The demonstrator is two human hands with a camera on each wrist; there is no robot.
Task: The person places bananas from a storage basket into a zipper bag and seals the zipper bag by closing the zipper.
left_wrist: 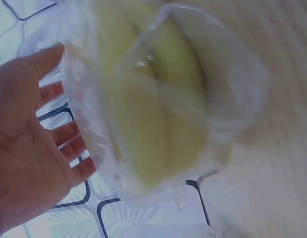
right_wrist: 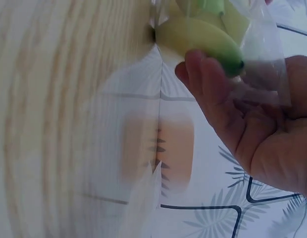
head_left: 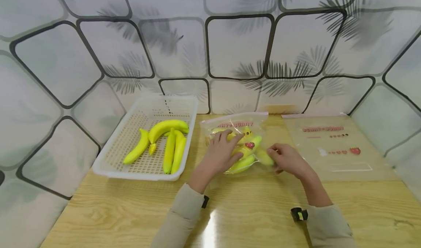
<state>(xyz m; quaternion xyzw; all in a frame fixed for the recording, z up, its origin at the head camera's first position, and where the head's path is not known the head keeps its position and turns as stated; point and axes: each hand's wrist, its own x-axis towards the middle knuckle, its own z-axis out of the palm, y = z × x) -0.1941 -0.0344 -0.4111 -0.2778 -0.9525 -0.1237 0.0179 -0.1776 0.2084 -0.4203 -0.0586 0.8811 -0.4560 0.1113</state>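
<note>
A clear zip bag (head_left: 230, 124) holding several yellow bananas (head_left: 245, 163) lies on the wooden table (head_left: 250, 215) in the head view. My left hand (head_left: 220, 153) rests flat on top of it, fingers spread and straight. My right hand (head_left: 287, 160) is at the bag's right edge and grips a banana end through the plastic. The left wrist view shows the left hand (left_wrist: 25, 144) open beside the blurred bag (left_wrist: 163, 124). In the right wrist view the right hand (right_wrist: 242, 114) curls round a green-tipped banana (right_wrist: 198, 37) with film (right_wrist: 265, 47) over the fingers.
A white perforated basket (head_left: 144, 175) stands at the left with several loose bananas (head_left: 167, 126). A second zip bag (head_left: 335, 151), flat and empty, lies at the right. Patterned wall panels close in the back and both sides.
</note>
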